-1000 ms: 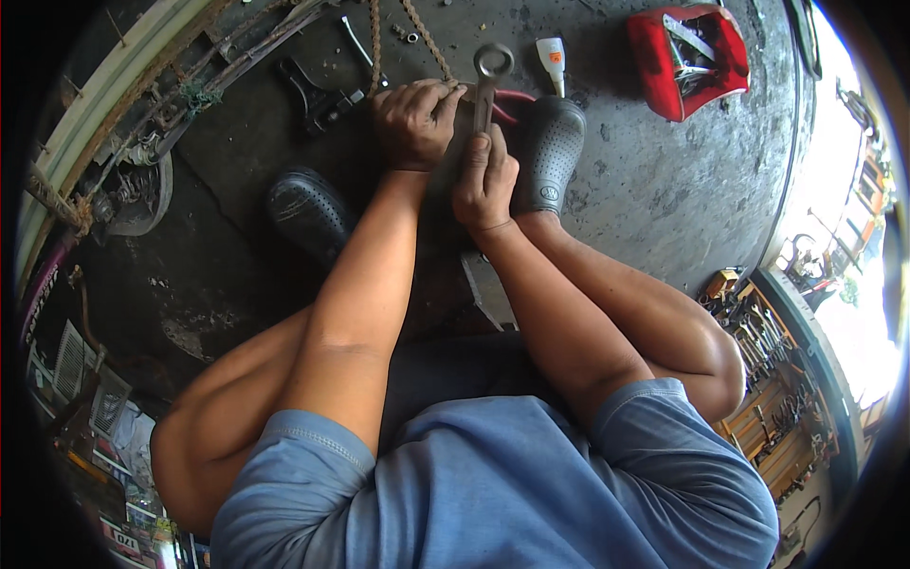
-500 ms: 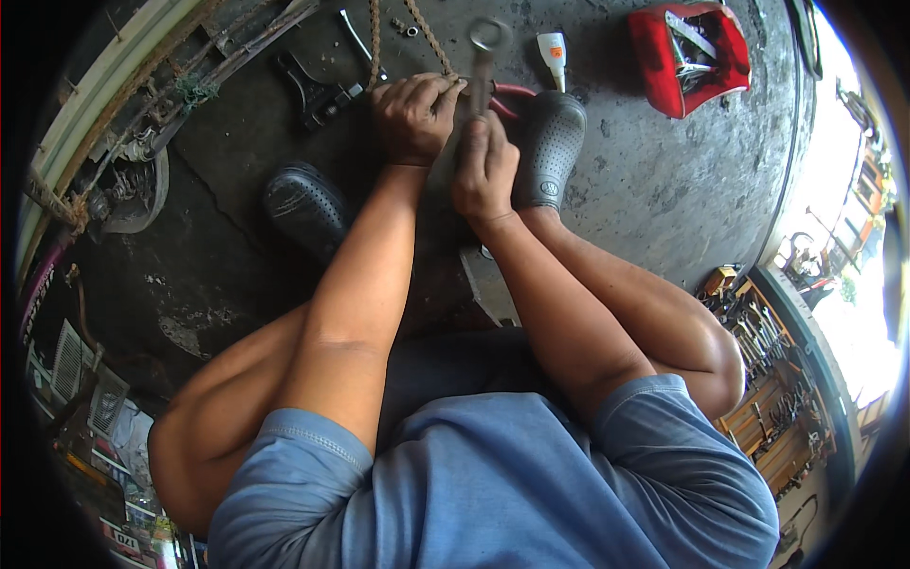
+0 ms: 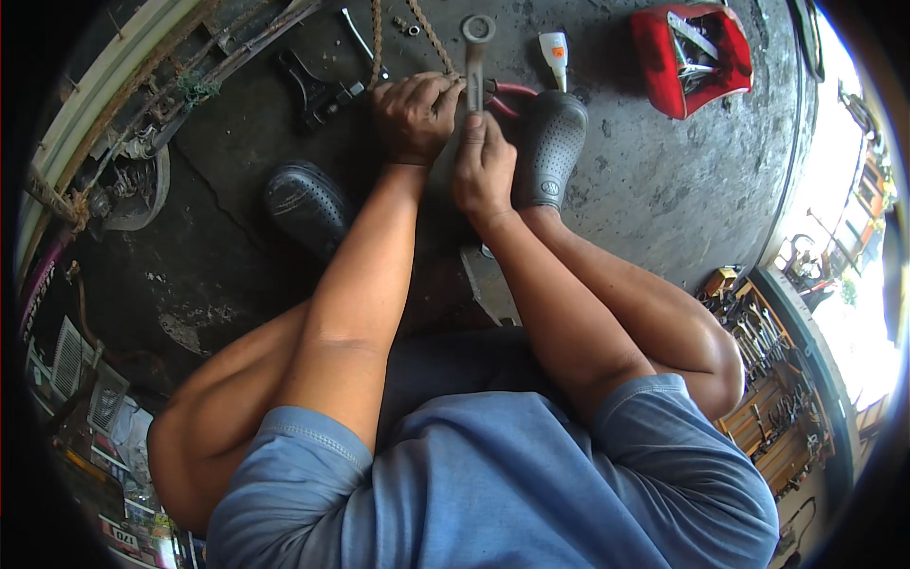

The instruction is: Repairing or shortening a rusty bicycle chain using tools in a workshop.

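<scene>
On the head view, I'm looking down at both bare hands, and they're sitting side by side above the grey floor (image 3: 654, 180). Here's the left hand (image 3: 414, 119): its fingers are curling inward, thumb and forefinger closing at the lower end of a rusty chain (image 3: 431, 43). Two strands are running from the hand up to the top edge; exactly what those fingertips are pinching, I can't tell. Over to the right hand (image 3: 486, 171): fingers are wrapping firmly round the shaft of a ring spanner (image 3: 476, 66), thumb lying along it, ring end pointing away from the body. Just past the spanner, red-handled pliers (image 3: 518, 89) are showing, reaching toward the right clog (image 3: 555, 147). A white bottle (image 3: 554, 59) is lying beyond that clog's toe, and farther right a red container (image 3: 652, 62) is holding metal tools. Left of the chain, a slim wrench (image 3: 357, 40) and a black tool (image 3: 308, 90) are resting on the floor, with a small nut (image 3: 412, 29) lying between the strands.
</scene>
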A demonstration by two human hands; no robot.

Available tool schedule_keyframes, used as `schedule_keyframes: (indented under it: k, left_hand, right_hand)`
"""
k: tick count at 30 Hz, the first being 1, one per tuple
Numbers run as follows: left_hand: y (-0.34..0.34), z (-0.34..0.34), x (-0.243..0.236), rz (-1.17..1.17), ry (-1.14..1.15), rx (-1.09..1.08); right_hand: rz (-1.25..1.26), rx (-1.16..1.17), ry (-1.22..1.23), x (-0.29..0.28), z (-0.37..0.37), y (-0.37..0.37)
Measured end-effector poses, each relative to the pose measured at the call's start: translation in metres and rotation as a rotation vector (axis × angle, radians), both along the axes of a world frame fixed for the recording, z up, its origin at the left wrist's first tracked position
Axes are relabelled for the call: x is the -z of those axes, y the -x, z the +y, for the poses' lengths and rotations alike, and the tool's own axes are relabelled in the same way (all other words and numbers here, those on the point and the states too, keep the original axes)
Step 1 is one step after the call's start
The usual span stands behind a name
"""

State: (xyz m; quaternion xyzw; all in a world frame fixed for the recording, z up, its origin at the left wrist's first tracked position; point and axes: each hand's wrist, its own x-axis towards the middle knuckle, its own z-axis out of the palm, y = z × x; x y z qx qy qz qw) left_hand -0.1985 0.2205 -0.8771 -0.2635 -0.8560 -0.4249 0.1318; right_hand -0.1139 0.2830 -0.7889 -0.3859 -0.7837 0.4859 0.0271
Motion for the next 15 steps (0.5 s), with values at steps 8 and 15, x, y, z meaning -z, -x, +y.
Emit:
schedule_keyframes:
  k: [8,15]
  left_hand:
    - [0.001,0.002,0.003,0.008,0.001,-0.014]
    - [0.000,-0.003,0.004,-0.013,0.055,0.018]
  right_hand:
    - [0.007,0.000,-0.062,-0.006,0.003,0.008]
    - [-0.059,-0.097,-0.104,0.007,0.001,0.000]
